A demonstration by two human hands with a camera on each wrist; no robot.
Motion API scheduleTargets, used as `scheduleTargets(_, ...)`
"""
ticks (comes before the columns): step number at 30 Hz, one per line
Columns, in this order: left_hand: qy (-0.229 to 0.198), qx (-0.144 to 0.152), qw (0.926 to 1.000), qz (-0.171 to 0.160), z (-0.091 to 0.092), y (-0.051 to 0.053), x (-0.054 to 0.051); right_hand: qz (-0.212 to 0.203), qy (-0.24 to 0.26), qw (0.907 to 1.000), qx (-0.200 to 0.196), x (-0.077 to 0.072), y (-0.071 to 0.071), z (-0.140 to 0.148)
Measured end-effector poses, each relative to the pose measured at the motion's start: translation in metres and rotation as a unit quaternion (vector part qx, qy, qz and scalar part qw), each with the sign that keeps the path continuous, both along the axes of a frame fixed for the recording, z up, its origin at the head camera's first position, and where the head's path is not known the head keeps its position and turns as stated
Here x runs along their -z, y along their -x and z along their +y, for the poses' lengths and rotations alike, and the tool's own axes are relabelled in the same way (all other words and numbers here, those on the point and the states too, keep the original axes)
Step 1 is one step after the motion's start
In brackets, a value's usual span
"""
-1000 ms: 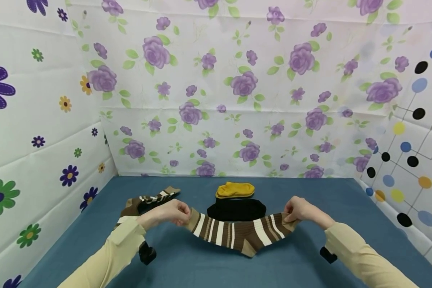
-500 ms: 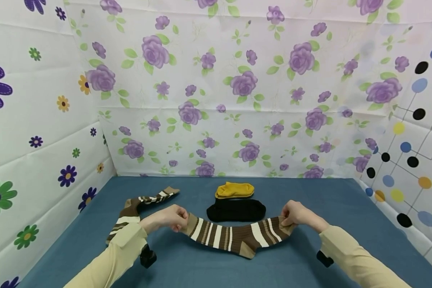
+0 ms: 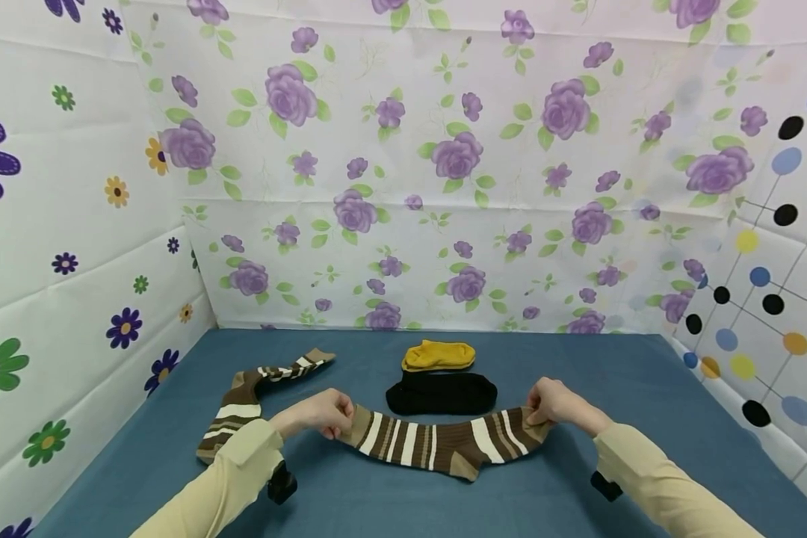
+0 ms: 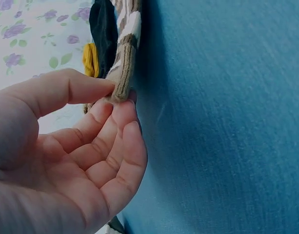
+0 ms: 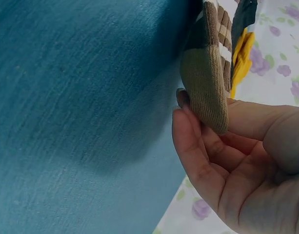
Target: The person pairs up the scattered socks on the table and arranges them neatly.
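A brown sock point(image 3: 437, 444) with white and tan stripes is stretched sideways between my two hands in the head view, its heel pointing down toward me. My left hand point(image 3: 320, 413) pinches the tan cuff end; in the left wrist view the thumb and fingertips meet on the ribbed edge point(image 4: 124, 73). At the other end my right hand point(image 3: 565, 405) pinches the tan toe, which shows large in the right wrist view as the toe tip point(image 5: 205, 87). A second striped sock point(image 3: 238, 411) lies bent on the table to the left, partly behind my left forearm.
A folded yellow sock bundle point(image 3: 438, 356) lies toward the back of the blue table point(image 3: 578, 359). Just in front of it sits a black sock bundle point(image 3: 441, 394), right behind the held sock. Patterned cloth walls point(image 3: 376, 254) enclose the back and both sides.
Both hands have come slightly lower and toward me with the striped sock, then nearly stopped. The left forearm has shifted right, uncovering more of the second striped sock.
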State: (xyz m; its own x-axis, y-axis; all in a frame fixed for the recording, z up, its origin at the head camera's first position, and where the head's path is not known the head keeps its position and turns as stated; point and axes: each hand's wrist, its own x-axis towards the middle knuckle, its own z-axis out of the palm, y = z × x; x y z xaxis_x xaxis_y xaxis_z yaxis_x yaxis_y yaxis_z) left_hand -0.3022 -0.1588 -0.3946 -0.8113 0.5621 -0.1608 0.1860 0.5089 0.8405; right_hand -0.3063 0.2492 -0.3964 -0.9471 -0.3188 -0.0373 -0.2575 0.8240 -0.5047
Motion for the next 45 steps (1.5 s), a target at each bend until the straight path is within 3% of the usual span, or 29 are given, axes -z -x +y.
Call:
scheduleTargets(4, -0.001, -0.01, 0.9999, 0.011, 0.0, -0.002, -0.001, 0.002, -0.002, 1.0, 0.008, 0.001, 0.0, 0.001)
scheduleTargets(11, 0.018, -0.07, 0.9972, 0.019, -0.004, 0.0, -0.005, 0.001, 0.008, 1.0, 0.003, -0.002, -0.003, 0.005)
scheduleTargets(15, 0.0, -0.089, 0.9941, 0.063, -0.01, 0.007, -0.005, -0.006, 0.01, 0.9998, 0.019, -0.006, -0.003, 0.005)
scheduleTargets(21, -0.022, -0.135, 0.9835, 0.119, -0.019, 0.016, -0.018, -0.01, 0.006, 0.9994, 0.034, -0.013, -0.002, 0.004)
scheduleTargets(29, -0.015, -0.18, 0.9763, 0.119, -0.04, 0.014, -0.031, 0.031, 0.018, 0.9988, 0.034, -0.02, 0.002, 0.002)
scheduleTargets(37, -0.012, -0.247, 0.9607, 0.126, -0.059, 0.02, -0.03, 0.045, 0.034, 0.9979, 0.032, -0.026, 0.006, -0.006)
scheduleTargets(40, 0.004, -0.253, 0.956, 0.149, -0.062, 0.02, -0.029, 0.061, 0.043, 0.9972, 0.012, -0.027, 0.008, -0.012)
scheduleTargets(45, 0.049, -0.263, 0.9415, 0.205, -0.068, 0.019, -0.027, 0.078, 0.067, 0.9943, -0.029, -0.027, 0.012, -0.027)
